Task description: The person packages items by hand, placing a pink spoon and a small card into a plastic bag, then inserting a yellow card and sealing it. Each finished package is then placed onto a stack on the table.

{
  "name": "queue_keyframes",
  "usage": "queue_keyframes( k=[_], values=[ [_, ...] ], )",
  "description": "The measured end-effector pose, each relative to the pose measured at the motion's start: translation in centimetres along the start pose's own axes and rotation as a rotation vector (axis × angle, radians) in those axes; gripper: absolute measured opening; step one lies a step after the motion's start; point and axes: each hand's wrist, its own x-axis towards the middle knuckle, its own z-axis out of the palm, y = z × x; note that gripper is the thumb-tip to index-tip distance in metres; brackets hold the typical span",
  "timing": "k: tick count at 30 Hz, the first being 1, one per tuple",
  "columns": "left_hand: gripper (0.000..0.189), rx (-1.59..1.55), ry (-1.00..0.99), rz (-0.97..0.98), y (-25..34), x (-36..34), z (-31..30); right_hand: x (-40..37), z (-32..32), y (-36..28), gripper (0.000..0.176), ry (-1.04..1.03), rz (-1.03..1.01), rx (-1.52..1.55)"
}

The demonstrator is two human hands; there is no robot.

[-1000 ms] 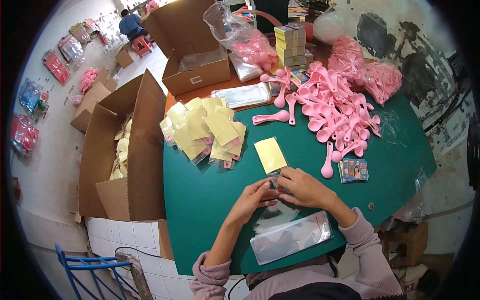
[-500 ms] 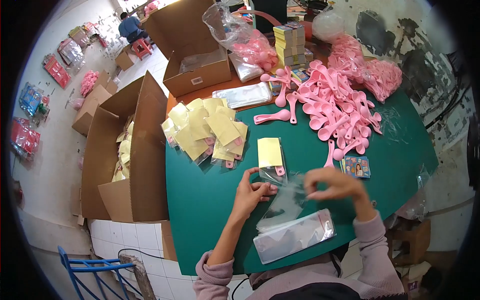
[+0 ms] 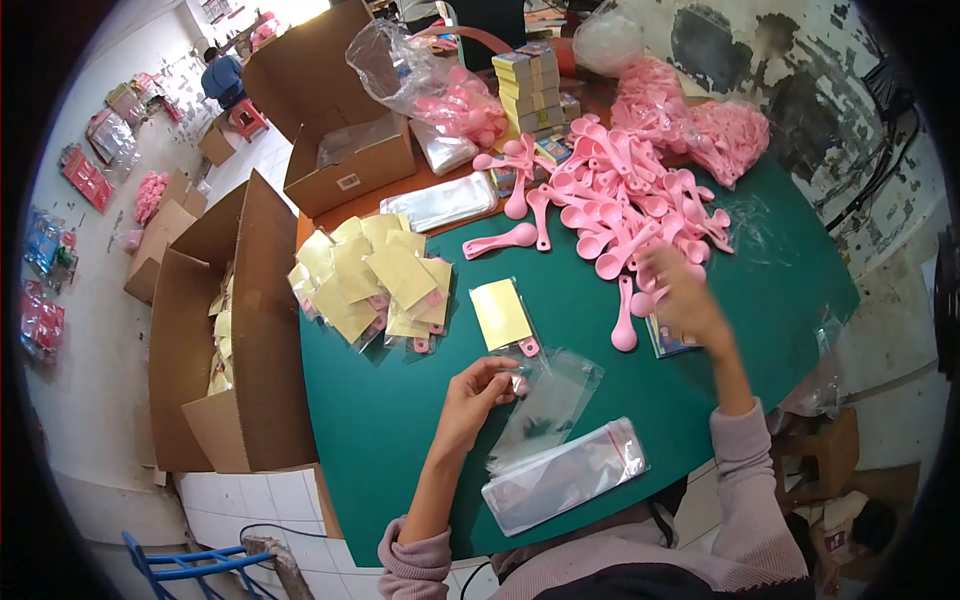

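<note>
Clear plastic sleeves (image 3: pixel 548 405) are seen in the head view, spread like a fan on the smooth green table (image 3: pixel 400 445), right by the left hand (image 3: pixel 468 400). They are thin, shiny and see-through. Their top corner is pinched between the thumb and fingers of the left hand. The right hand (image 3: pixel 685 300) is held up over the near edge of the heap of pink plastic spoons (image 3: pixel 605 205). It is blurred, so whether it is open or closed cannot be told.

Just beside the spread sleeves, a flat, glossy stack of long sleeves (image 3: pixel 565 480) is laid on a slant. Past the left hand, a clear packet (image 3: pixel 502 315) is set down, with a flat yellow card inside and a pink handle end poking out below it. More packets like it are piled in a messy heap (image 3: pixel 375 280) at the left. Small printed cards (image 3: pixel 668 340) are partly hidden under the right hand, near one round-headed spoon (image 3: pixel 625 325).

Yellow-carded packets are also held in a tall brown cardboard box (image 3: pixel 268 335) beside the table. At the far side, lumpy see-through bags (image 3: pixel 655 105) are filled with pink things, and thick blocks of cards (image 3: pixel 530 90) are stacked up.
</note>
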Motion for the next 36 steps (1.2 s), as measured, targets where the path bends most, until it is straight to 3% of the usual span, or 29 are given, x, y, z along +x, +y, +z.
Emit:
queue_keyframes(
  k=[1,3,7,10,12,15,17,20,22,23,25,28,31,36],
  values=[
    [0.019,0.010,0.010,-0.010,0.0,-0.1,0.1,-0.5,2.9,-3.4,0.045,-0.200,-0.033,0.096],
    [0.016,-0.133,0.006,-0.023,0.4,-0.5,0.4,-1.2,8.1,-4.5,0.048,-0.304,-0.184,0.029],
    [0.013,-0.182,0.016,-0.095,1.6,-1.1,0.3,-1.2,10.8,-5.3,0.038,-0.264,-0.210,0.012],
    [0.011,-0.260,-0.029,-0.089,1.4,-1.0,-0.8,-1.0,10.2,-4.6,0.015,-0.139,-0.211,0.128],
    [0.011,-0.300,-0.063,-0.087,1.4,-0.7,-1.0,-1.1,10.0,-4.3,0.016,-0.157,-0.195,0.154],
    [0.015,-0.035,-0.022,-0.027,2.1,-0.8,-0.4,-1.2,9.7,-4.4,0.016,-0.206,-0.168,0.225],
    [0.023,0.683,0.153,0.231,2.2,-0.9,0.6,-1.2,9.7,-4.6,0.016,-0.244,-0.161,0.270],
    [0.020,0.675,0.144,0.244,0.8,-0.3,0.2,-1.3,9.9,-4.3,0.014,-0.310,-0.118,0.315],
    [0.018,0.669,0.141,0.249,0.6,-0.2,0.1,-1.6,10.6,-3.6,0.012,-0.285,0.144,0.618],
    [0.017,0.667,0.163,0.252,0.7,-0.2,0.3,-1.7,10.9,-3.3,0.012,-0.288,0.143,0.621],
    [0.017,0.668,0.188,0.256,0.9,-0.3,0.5,-1.7,11.5,-2.7,0.013,-0.378,0.362,0.833],
    [0.016,0.658,0.235,0.261,1.1,-0.4,0.7,-1.4,11.6,-3.6,0.014,-0.333,0.474,0.846],
    [0.014,0.663,0.281,0.206,0.9,-0.3,1.0,-1.3,11.7,-4.2,0.015,-0.295,0.444,0.725],
    [0.015,0.417,0.323,0.130,-0.9,0.2,0.8,-1.2,11.9,-4.3,0.016,-0.211,0.478,0.745]
  ],
)
